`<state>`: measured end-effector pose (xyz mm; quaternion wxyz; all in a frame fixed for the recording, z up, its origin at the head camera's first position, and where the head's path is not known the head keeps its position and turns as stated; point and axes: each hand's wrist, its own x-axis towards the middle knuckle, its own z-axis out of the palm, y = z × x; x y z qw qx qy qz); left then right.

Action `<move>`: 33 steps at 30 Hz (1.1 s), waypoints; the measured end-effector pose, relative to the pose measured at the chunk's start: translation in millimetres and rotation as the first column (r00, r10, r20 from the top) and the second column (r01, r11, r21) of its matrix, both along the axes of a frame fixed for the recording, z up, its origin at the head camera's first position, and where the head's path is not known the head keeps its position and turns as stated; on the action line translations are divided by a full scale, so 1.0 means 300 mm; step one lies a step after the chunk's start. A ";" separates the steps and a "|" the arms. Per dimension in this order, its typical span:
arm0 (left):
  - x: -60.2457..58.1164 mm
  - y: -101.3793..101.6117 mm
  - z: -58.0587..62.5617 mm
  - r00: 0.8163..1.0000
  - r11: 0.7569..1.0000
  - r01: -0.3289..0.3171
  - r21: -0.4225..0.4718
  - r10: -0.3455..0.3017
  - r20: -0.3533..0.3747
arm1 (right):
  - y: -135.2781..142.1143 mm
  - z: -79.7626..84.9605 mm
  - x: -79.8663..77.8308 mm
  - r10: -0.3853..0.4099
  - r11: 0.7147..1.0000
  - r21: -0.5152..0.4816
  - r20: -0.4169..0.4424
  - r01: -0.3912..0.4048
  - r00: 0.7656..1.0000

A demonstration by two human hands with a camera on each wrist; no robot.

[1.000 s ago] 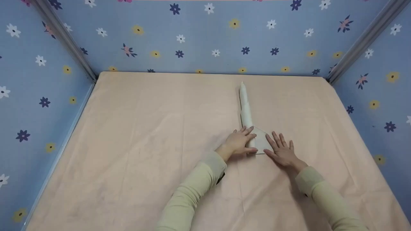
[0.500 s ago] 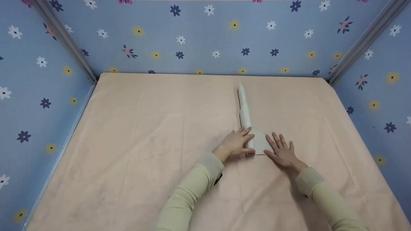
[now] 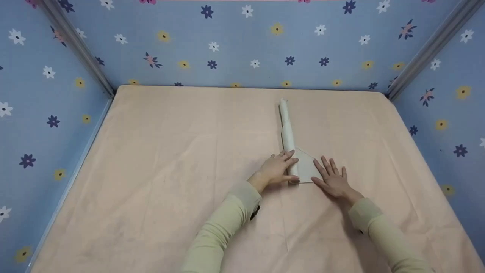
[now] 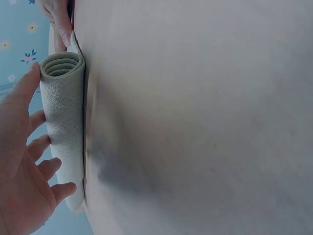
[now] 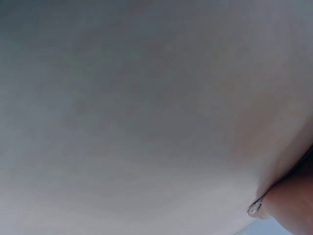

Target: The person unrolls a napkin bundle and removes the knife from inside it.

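A pale grey-green rolled mat (image 3: 287, 132) lies lengthwise on the cloth-covered table, its near end partly under my left hand (image 3: 274, 169). The fingers of that hand are spread and relaxed, with tips touching the roll's side. Seen in the left wrist view, the roll (image 4: 63, 115) shows several coiled layers at its end, and the thumb reaches its rim. A flat flap (image 3: 307, 168) of the mat extends right from the roll. My right hand (image 3: 335, 182) rests with fingers spread at the flap's right edge. Only a bit of that hand (image 5: 293, 203) shows in the right wrist view.
A peach cloth (image 3: 170, 151) with slight creases covers the table. Blue flowered panels (image 3: 235, 38) rise at the back and both sides, with grey metal posts (image 3: 428, 49) at the back corners.
My left hand and the roll have shifted slightly left. The flat flap between the roll and my right hand has grown a little wider. The right hand has stayed in place.
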<state>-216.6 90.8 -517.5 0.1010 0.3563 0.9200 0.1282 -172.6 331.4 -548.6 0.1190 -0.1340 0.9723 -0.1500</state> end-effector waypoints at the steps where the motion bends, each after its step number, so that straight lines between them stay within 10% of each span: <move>1: 0.000 -0.002 0.000 1.000 1.000 -0.001 0.002 0.001 -0.001 | 0.000 0.000 0.000 0.000 1.000 0.002 -0.002 0.000 1.000; 33: 0.007 -0.071 -0.015 0.999 0.997 0.003 0.082 -0.006 0.044 | 0.001 -0.005 0.000 -0.007 1.000 -0.003 -0.006 0.007 1.000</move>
